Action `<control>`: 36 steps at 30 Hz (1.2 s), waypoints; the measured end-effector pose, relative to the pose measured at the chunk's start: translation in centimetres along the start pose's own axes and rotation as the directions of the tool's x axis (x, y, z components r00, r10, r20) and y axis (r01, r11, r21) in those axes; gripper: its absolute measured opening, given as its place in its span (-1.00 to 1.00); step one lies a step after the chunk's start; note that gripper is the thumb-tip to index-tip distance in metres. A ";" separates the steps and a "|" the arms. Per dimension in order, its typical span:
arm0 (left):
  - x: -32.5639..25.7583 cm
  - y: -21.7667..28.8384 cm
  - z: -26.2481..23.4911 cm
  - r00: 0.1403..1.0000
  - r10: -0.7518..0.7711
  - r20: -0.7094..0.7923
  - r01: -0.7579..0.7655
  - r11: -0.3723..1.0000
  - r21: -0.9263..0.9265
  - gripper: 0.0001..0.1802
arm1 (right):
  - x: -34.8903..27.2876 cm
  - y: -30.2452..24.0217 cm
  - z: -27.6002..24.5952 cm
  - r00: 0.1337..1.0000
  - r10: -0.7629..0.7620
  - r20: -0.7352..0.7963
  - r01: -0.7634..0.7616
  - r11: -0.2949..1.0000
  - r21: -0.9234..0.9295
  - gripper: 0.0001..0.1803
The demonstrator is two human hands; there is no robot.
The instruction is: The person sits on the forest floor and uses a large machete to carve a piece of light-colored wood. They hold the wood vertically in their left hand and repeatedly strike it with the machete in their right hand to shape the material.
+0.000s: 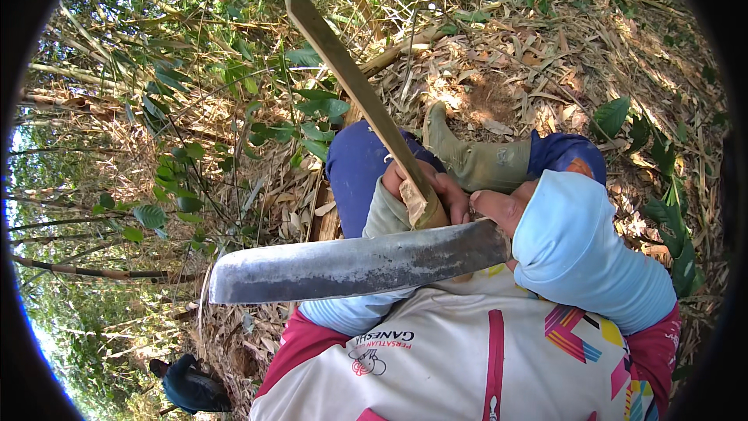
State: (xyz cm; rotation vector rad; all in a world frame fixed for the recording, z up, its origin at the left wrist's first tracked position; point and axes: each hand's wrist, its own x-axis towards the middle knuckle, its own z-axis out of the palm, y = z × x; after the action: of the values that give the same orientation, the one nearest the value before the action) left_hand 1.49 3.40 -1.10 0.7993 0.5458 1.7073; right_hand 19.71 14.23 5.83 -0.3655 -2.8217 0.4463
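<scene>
Machete [351, 265] against bamboo strip [354, 86] — hands close.

A dull grey steel machete blade [351, 265], mottled with darker patches, has a paler edge. The bamboo strip [351, 82] is tan-yellow with an olive-green side, its cut end pale and fibrous. Both sleeves [576, 253] are light blue. The shirt [467, 359] is white with a magenta stripe, magenta sides and, at five o'clock, a block pattern of pink, yellow and teal. The trousers [358, 168] are deep blue; the rubber boot [475, 160], at one o'clock, is olive green. Straw-brown dry leaves [545, 54] cover the ground, with dark green foliage [179, 179] at nine o'clock.
</scene>
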 end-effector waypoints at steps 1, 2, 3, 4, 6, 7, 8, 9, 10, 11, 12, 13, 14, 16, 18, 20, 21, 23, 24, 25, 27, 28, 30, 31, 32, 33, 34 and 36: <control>-0.1 0.1 0.0 1.000 -0.005 -0.004 0.005 1.000 -0.025 -0.61 | 0.0 0.0 0.0 1.000 -0.008 -0.009 0.008 1.000 -0.002 -0.82; -0.2 0.1 0.0 1.000 -0.010 -0.007 0.010 0.999 -0.051 -0.62 | -0.1 -0.1 0.0 1.000 -0.014 -0.018 0.014 1.000 -0.004 -0.81; -0.3 0.2 0.0 1.000 -0.016 -0.010 0.015 0.997 -0.077 -0.62 | -0.2 -0.2 0.0 0.999 -0.017 -0.036 0.017 1.000 -0.010 -0.82; -0.4 -0.2 -0.8 0.998 -0.050 0.027 0.054 0.985 -0.163 -0.61 | -0.2 -0.3 0.0 0.999 -0.019 -0.049 0.019 1.000 -0.001 -0.82; -0.7 -0.8 -2.2 0.995 -0.079 0.068 0.094 0.960 -0.264 -0.57 | -0.2 -0.3 0.2 0.998 -0.021 -0.067 0.023 0.999 0.031 -0.82; -0.5 -0.8 -2.1 0.994 -0.079 0.070 0.096 0.954 -0.283 -0.55 | -0.2 -0.2 0.3 0.997 -0.015 -0.070 0.019 0.999 0.047 -0.82; -0.8 -0.7 -1.5 0.998 -0.048 0.029 0.053 0.970 -0.236 -0.54 | -0.2 -0.2 0.4 0.997 -0.011 -0.072 0.015 0.998 0.063 -0.82; -0.7 -0.5 -0.8 1.000 -0.014 -0.011 0.012 0.982 -0.187 -0.52 | -0.2 -0.2 0.6 0.997 -0.005 -0.072 0.010 0.997 0.071 -0.82; -0.7 -0.4 -0.5 0.999 0.037 0.001 -0.037 0.994 -0.099 -0.50 | -0.3 -0.3 0.6 0.998 -0.007 -0.059 0.011 0.997 0.070 -0.82; -0.6 -0.3 -0.2 0.996 0.088 0.017 -0.087 0.996 -0.012 -0.49 | -0.3 -0.3 0.6 0.999 -0.009 -0.047 0.012 0.998 0.068 -0.81; -0.6 -0.4 -0.2 0.994 0.107 0.024 -0.108 0.994 0.026 -0.49 | -0.3 -0.3 0.4 1.000 -0.018 -0.024 0.019 0.998 0.058 -0.80; -0.7 -0.4 -0.2 0.991 0.127 0.031 -0.129 0.990 0.065 -0.50 | -0.3 -0.4 0.2 1.000 -0.027 -0.002 0.027 0.999 0.047 -0.79; -0.8 -0.5 -0.5 0.993 0.119 0.024 -0.120 0.991 0.054 -0.54 | -0.4 -0.3 0.4 0.999 -0.032 0.003 0.032 0.998 0.049 -0.77; -1.0 -0.7 -0.6 0.993 0.120 0.007 -0.120 0.992 0.046 -0.59 | -0.5 -0.2 0.8 0.999 -0.040 0.013 0.039 0.998 0.051 -0.73; -1.4 -0.7 0.1 0.990 0.138 -0.028 -0.135 0.986 0.100 -0.50 | -0.5 -0.2 0.5 0.998 -0.041 0.039 0.039 0.997 0.063 -0.69; -1.8 -0.5 1.6 0.984 0.158 -0.088 -0.132 0.959 0.249 -0.25 | -0.4 -0.2 0.4 0.998 -0.034 0.057 0.029 0.997 0.076 -0.66; -1.8 -0.5 1.7 0.982 0.163 -0.091 -0.127 0.942 0.310 -0.16 | -0.3 -0.2 0.3 0.998 -0.027 0.061 0.021 0.996 0.084 -0.65; -1.9 -0.3 1.8 0.984 0.164 -0.064 -0.126 0.910 0.395 -0.01 | -0.4 -0.2 0.2 0.997 -0.021 0.078 0.014 0.996 0.093 -0.65; -1.9 -0.3 1.7 0.987 0.159 -0.035 -0.130 0.898 0.420 0.04 | -0.4 -0.2 0.1 0.996 -0.021 0.092 0.013 0.996 0.094 -0.64; -1.9 -0.3 2.0 0.983 0.163 -0.089 -0.114 0.908 0.402 0.04 | -0.5 -0.2 0.1 0.994 -0.019 0.108 0.009 0.996 0.094 -0.64; -1.9 -0.2 2.6 0.980 0.153 -0.126 -0.092 0.915 0.392 0.09 | -0.4 -0.2 0.1 0.995 -0.018 0.099 0.006 0.993 0.116 -0.64; -1.9 -0.1 2.6 0.984 0.140 -0.110 -0.085 0.912 0.402 0.12 | -0.4 -0.1 0.0 0.996 -0.017 0.092 0.005 0.992 0.127 -0.64; -2.2 0.1 1.2 0.995 0.104 0.008 -0.096 0.883 0.460 0.22 | -0.4 -0.1 -0.1 0.996 -0.015 0.091 0.004 0.994 0.112 -0.64; -2.2 0.1 0.9 0.994 0.100 0.038 -0.106 0.871 0.480 0.24 | -0.4 -0.1 -0.2 0.996 -0.015 0.091 0.005 0.995 0.104 -0.65; -2.1 -0.1 1.2 0.992 0.128 0.013 -0.118 0.867 0.485 0.21 | -0.4 -0.1 0.0 0.996 -0.009 0.088 0.001 0.995 0.101 -0.66; -2.0 -0.2 1.3 0.988 0.154 -0.011 -0.129 0.862 0.490 0.19 | -0.5 -0.1 0.3 0.996 -0.004 0.085 -0.004 0.995 0.099 -0.67; -1.8 -0.3 1.2 0.982 0.190 -0.006 -0.163 0.857 0.489 0.21 | -0.6 -0.1 0.5 0.997 0.001 0.083 -0.009 0.995 0.097 -0.68; -1.5 -0.6 1.0 0.969 0.246 0.016 -0.224 0.847 0.482 0.26 | -0.4 -0.3 0.4 0.998 0.006 0.068 -0.013 0.995 0.102 -0.69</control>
State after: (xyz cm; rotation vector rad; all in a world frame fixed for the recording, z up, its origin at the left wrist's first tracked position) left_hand 2.80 2.10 -1.18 1.2255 0.9620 1.8416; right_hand 19.96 13.73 5.49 -0.3496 -2.8492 0.6140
